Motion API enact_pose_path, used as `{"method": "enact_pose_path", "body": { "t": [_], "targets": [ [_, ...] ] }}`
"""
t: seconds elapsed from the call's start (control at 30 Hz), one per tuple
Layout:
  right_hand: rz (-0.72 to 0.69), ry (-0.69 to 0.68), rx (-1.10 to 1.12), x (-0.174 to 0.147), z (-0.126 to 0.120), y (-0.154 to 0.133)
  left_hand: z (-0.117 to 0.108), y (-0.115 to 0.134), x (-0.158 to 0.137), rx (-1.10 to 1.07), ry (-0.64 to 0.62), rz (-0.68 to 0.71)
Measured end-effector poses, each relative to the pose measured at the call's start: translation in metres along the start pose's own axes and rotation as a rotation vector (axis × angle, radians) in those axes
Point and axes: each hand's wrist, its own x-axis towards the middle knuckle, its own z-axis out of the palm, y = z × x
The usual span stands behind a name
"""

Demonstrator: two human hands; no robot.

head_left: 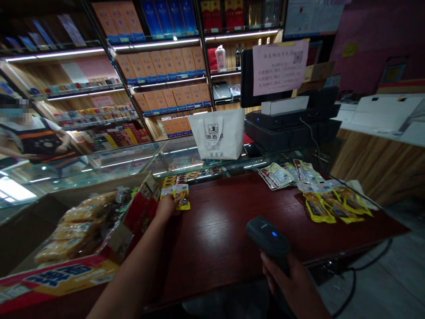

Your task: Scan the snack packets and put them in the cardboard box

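Observation:
My right hand (282,279) is wrapped round the handle of a black barcode scanner (268,235), which shows a lit blue light on top. At the left of the counter, my left hand (168,204) is closed on a small yellow snack packet (182,197), its fingers partly hidden. The packet lies beside an open red and yellow carton (133,221). In the carton sit several wrapped bread-like packs (76,226). To the right lie yellow-edged vacuum snack packs (332,204) and, behind them, a pile of flat silvery packets (277,175).
A white paper-like bag (217,137) stands on the glass display counter (133,159). Behind the dark red table (212,239) are a monitor with a pink notice (280,66) and a cable (314,137). A person (40,137) in an apron stands far left, before stocked shelves.

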Motion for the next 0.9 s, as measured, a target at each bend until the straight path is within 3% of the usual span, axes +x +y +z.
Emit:
{"method": "enact_pose_path", "body": {
  "t": [0.2, 0.3, 0.4, 0.5, 0.6, 0.67, 0.73, 0.8, 0.83, 0.9],
  "targets": [
    [-0.003, 0.046, 0.026, -0.001, -0.005, -0.004, -0.015, 0.016, -0.023, 0.358, 0.1, 0.115],
    [-0.041, 0.118, 0.109, 0.001, -0.008, -0.006, -0.003, 0.038, -0.045, 0.582, 0.141, 0.269],
    [-0.09, 0.217, 0.202, 0.006, -0.016, -0.008, 0.034, 0.069, -0.074, 0.588, 0.073, 0.533],
    [-0.118, 0.324, 0.283, 0.009, -0.03, -0.01, 0.089, 0.106, -0.116, 0.352, -0.135, 0.815],
    [-0.126, 0.437, 0.313, 0.005, -0.048, -0.012, 0.148, 0.146, -0.164, 0.037, -0.382, 0.983],
    [-0.136, 0.475, 0.286, -0.002, -0.06, -0.013, 0.182, 0.176, -0.193, -0.215, -0.526, 0.968],
    [-0.122, 0.478, 0.248, -0.011, -0.071, -0.011, 0.208, 0.205, -0.216, -0.379, -0.629, 0.824],
    [-0.074, 0.477, 0.23, -0.019, -0.078, -0.007, 0.226, 0.23, -0.233, -0.408, -0.734, 0.597],
    [-0.045, 0.455, 0.223, -0.023, -0.081, -0.005, 0.233, 0.239, -0.238, -0.391, -0.757, 0.539],
    [-0.017, 0.559, 0.221, -0.028, -0.086, 0.001, 0.242, 0.252, -0.244, -0.365, -0.755, 0.482]
  ]
}}
